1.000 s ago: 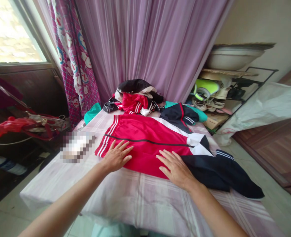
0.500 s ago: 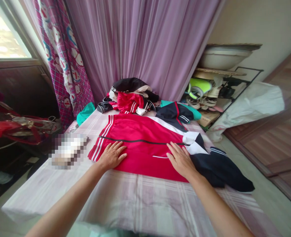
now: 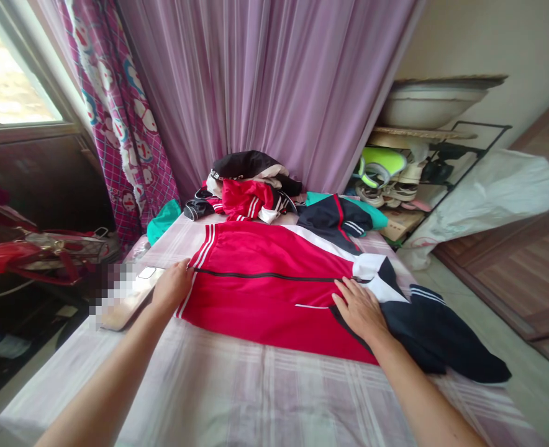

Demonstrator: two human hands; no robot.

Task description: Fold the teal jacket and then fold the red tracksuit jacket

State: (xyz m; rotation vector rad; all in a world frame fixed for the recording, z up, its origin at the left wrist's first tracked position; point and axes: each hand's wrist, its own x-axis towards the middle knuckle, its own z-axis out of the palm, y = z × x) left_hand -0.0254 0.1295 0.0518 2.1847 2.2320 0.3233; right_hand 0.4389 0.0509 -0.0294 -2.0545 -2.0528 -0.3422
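Note:
A red zip-up jacket [image 3: 265, 310] with white stripes at the hem and navy sleeves lies spread on the checked tablecloth [image 3: 256, 397], its black zipper running left to right. At the hem, by the zipper's lower end, my left hand [image 3: 172, 287] is closed on the jacket's edge; its fingertips are partly hidden. My right hand [image 3: 361, 308] rests flat on the chest, just short of the white collar [image 3: 372, 268], fingers stretched out. One navy sleeve [image 3: 461, 335] extends to the right; the other is folded toward the back.
A phone [image 3: 130, 304], partly blurred out, lies left of my left hand. Crumpled clothes [image 3: 251, 192] are heaped at the table's back, before a purple curtain [image 3: 265, 81]. A rack with shoes and a basin [image 3: 428, 105] stands back right, beside a white bag [image 3: 493, 198].
My left hand has moved left from the jacket's front to its hem and closed there. My right hand remains flat near the collar, slightly further right in view.

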